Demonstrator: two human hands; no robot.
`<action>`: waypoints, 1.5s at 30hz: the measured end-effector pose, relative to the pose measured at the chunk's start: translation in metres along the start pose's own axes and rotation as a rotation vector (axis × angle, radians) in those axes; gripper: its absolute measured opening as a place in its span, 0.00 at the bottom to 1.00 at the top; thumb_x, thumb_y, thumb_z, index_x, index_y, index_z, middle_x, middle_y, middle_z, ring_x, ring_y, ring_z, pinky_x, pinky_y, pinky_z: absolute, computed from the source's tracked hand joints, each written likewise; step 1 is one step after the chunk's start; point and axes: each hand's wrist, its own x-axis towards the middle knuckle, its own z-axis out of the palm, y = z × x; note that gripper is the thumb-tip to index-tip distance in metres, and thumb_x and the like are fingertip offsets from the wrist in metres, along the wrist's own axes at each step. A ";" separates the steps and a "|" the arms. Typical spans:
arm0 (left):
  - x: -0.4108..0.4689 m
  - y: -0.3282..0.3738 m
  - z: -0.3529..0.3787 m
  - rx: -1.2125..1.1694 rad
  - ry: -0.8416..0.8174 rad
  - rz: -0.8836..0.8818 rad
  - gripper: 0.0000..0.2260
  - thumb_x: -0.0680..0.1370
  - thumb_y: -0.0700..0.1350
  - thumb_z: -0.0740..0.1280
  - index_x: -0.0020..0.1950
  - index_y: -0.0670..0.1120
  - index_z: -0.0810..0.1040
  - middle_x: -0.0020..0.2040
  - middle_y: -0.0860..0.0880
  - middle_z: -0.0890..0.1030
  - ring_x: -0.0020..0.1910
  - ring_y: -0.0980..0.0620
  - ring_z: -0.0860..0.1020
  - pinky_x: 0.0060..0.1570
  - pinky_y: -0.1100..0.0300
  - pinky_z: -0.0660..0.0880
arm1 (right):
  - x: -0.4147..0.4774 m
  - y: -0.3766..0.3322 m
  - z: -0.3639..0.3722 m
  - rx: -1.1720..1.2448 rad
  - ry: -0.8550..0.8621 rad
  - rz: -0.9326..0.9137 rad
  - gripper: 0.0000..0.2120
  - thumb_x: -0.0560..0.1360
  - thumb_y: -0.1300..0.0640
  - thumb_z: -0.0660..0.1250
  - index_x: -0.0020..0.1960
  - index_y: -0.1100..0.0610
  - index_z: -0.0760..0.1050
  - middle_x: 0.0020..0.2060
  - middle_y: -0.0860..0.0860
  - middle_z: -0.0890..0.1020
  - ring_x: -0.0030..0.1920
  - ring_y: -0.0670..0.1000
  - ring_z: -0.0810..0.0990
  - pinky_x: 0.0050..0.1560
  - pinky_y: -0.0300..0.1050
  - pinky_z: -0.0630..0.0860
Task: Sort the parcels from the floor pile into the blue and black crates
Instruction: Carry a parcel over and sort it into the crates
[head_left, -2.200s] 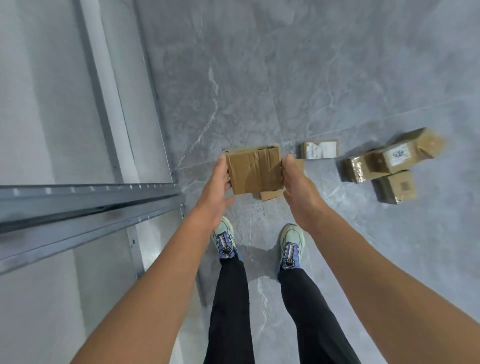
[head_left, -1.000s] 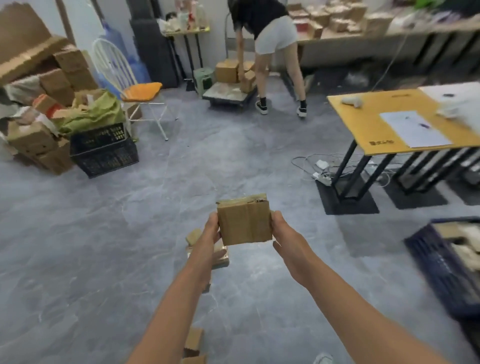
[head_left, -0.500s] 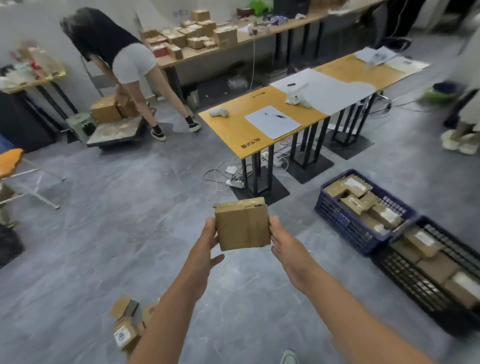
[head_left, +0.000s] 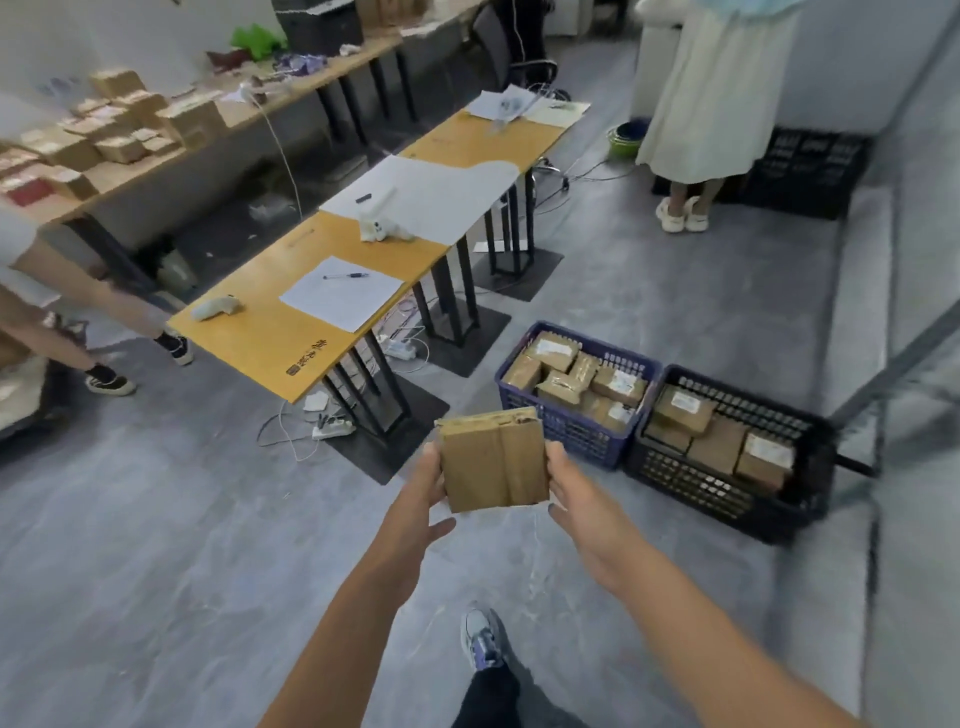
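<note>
We find the parcel (head_left: 493, 460) held clear of the floor in front of the body, clamped between both hands. The left hand (head_left: 421, 499) grips its left edge and the right hand (head_left: 582, 499) its right edge, the fingers passing out of sight behind the cardboard. A plain taped face is toward the camera and no label shows on it. The blue crate (head_left: 571, 434) and the black crate (head_left: 696, 486) stand side by side on the floor ahead and to the right, near the end of the yellow table (head_left: 270, 332). Both already hold many parcels. In our judgement the step in hand is the carry to the crates. The hidden faces should be checked for a label before choosing, since nothing visible tells which crate applies. The parcel should go down flat on the load, away from the rim, and be released only once it rests. The cables (head_left: 291, 441) by the table legs are a trip hazard; keep wide of them.
</note>
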 end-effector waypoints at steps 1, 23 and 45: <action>0.014 0.005 0.008 0.013 -0.028 -0.011 0.20 0.80 0.71 0.52 0.69 0.70 0.71 0.71 0.61 0.72 0.71 0.56 0.71 0.71 0.44 0.70 | 0.007 0.000 -0.010 0.011 0.021 0.002 0.24 0.81 0.30 0.54 0.75 0.34 0.67 0.71 0.33 0.72 0.77 0.42 0.64 0.79 0.47 0.58; 0.371 0.071 0.123 0.137 -0.400 -0.329 0.27 0.80 0.71 0.53 0.77 0.63 0.68 0.74 0.58 0.71 0.72 0.51 0.71 0.70 0.42 0.71 | 0.251 -0.078 -0.156 0.147 0.434 0.139 0.38 0.74 0.23 0.58 0.81 0.36 0.62 0.80 0.39 0.65 0.80 0.46 0.62 0.81 0.60 0.58; 0.681 -0.055 0.336 -0.147 0.000 -0.812 0.20 0.83 0.65 0.57 0.66 0.55 0.76 0.61 0.51 0.81 0.57 0.52 0.79 0.49 0.53 0.75 | 0.586 -0.008 -0.406 -0.191 0.357 0.368 0.25 0.87 0.41 0.52 0.81 0.48 0.63 0.71 0.41 0.69 0.71 0.42 0.65 0.71 0.43 0.60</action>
